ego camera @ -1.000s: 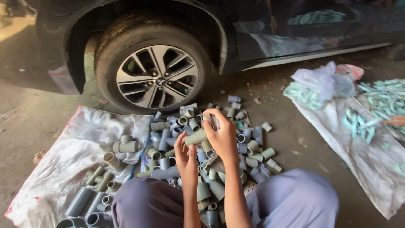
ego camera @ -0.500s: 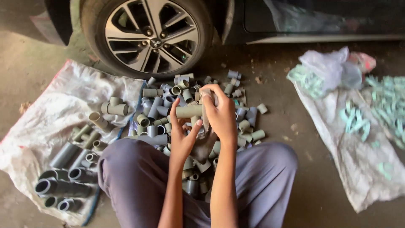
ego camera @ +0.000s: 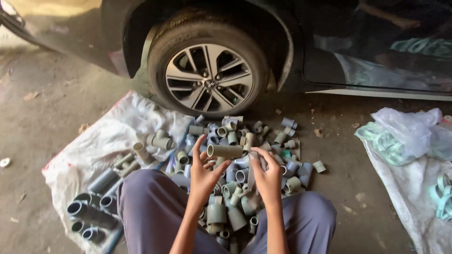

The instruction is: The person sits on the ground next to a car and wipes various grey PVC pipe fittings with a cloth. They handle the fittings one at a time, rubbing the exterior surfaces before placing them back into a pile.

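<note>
Sorting through a heap of grey pipe fittings here, and I'd say we're at the pick-and-inspect stage: one piece is up off the heap and being looked over, nothing set down yet. The left hand [ego camera: 203, 171] is curled narrow around a short grey pipe piece [ego camera: 225, 151], thumb and fingertips pinching its left end, so it sits raised just above the near-middle of the pile of fittings [ego camera: 245, 141]. That piece lies roughly level, long axis running left to right, with its open round mouth facing left and the other end pointing toward the right hand. The right hand [ego camera: 268, 176] is just beside it, fingers bent and close together; it looks like it's closing on something small and blurred below the pipe's right end, but I honestly can't tell what, or whether it's gripping at all. My guess is the next move needs the right hand to take or steady that free right end, keeping the piece level so it doesn't slip back into the heap. Around all this: a white sack [ego camera: 99, 146] spread on the left with bigger couplings on it, a car wheel [ego camera: 209, 77] on the far side, and a clear plastic bag [ego camera: 405, 134] of pale green bits off to the right.
</note>
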